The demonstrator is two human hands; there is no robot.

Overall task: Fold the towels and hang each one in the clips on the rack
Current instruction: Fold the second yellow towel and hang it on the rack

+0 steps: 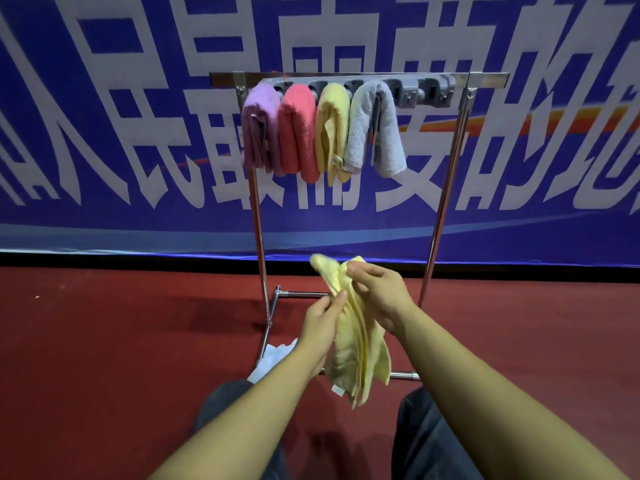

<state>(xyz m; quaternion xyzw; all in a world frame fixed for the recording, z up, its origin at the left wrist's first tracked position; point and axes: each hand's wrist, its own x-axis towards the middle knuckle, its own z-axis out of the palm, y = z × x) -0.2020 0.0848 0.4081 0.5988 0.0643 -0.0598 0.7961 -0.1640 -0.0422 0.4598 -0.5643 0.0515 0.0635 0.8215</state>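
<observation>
Fingers [341, 296] of left hand [320, 322] curled, pinching left edge of loose yellow towel [356, 344]; fingers of right hand [379, 294] bent around upper part of same towel, gripping it. Towel held in air, in front of rack [446, 188] and low between its two legs, folded roughly, hanging down with several layers showing at bottom.

Up on rack's top bar, from left: purple towel [258, 126], pink towel [298, 131], second yellow towel [332, 131], grey towel [375, 128], each folded and hanging from grey clip strip [420, 91], side by side and touching. Right of grey towel, clips without towel.

Near rack's left foot, on red floor [104, 341], something white and crumpled [273, 358], partly hidden by left forearm. Behind rack, blue banner [104, 133] with large white characters.
</observation>
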